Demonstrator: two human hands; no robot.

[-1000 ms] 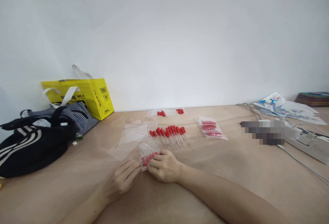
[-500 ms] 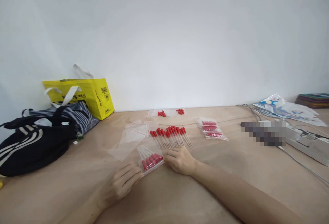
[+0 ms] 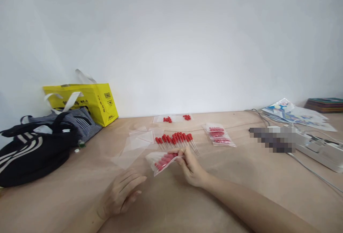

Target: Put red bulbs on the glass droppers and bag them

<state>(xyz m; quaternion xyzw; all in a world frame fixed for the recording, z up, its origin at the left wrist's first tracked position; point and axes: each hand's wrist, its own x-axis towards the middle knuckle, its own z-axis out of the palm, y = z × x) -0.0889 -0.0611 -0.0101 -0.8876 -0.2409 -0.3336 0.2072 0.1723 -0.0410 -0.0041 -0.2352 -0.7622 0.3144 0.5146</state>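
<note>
My right hand [image 3: 191, 167] pinches the right corner of a clear zip bag [image 3: 162, 162] with several red-capped droppers inside, lifted a little off the table. My left hand [image 3: 124, 192] is apart from the bag, at its lower left, with fingers loosely spread and nothing in them. Behind the held bag lies a row of loose red-topped droppers [image 3: 178, 139]. Flat clear bags [image 3: 135, 145] lie to the left of the row. On the right rest filled bags with red tops [image 3: 219, 135].
More red-topped pieces [image 3: 168, 120] lie in clear plastic near the wall. A yellow bag [image 3: 103, 102], a striped bag [image 3: 91, 126] and a black bag [image 3: 34, 158] stand at left. At right are a power strip [image 3: 325, 152], cables, printed sheets [image 3: 297, 115] and a coloured stack [image 3: 324, 105].
My right hand has taken the bag's corner and raised it, tilting it. My left hand has let go of the bag and moved slightly down and left, its fingers parting.
</note>
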